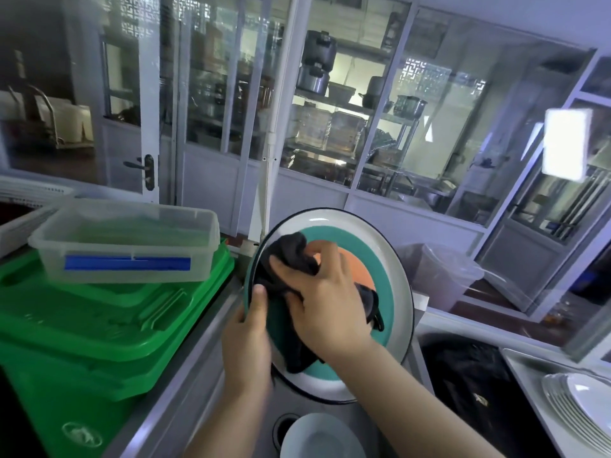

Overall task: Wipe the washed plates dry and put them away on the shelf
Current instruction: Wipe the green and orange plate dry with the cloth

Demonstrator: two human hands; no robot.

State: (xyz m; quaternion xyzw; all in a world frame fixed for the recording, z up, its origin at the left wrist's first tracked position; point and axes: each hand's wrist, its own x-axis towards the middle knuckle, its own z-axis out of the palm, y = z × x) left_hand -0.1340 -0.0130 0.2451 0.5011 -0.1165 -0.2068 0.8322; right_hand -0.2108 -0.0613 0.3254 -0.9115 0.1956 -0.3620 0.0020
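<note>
A large round plate [393, 276] with a white rim, a teal ring and an orange middle stands tilted on edge above the sink. My left hand [246, 328] grips its left edge, thumb on the front face. My right hand [325, 299] grips a dark cloth [291, 256] and presses it against the plate's face. Part of the cloth hangs below my right wrist. Another white plate [322, 438] lies in the sink below. A stack of white plates [575, 408] sits at the lower right.
A green bin [82, 342] stands at the left with a clear plastic tub [132, 239] on its lid. The metal sink [205, 375] is in front of me, a dark bag [469, 368] to its right. Glass partitions and shelving with pots fill the background.
</note>
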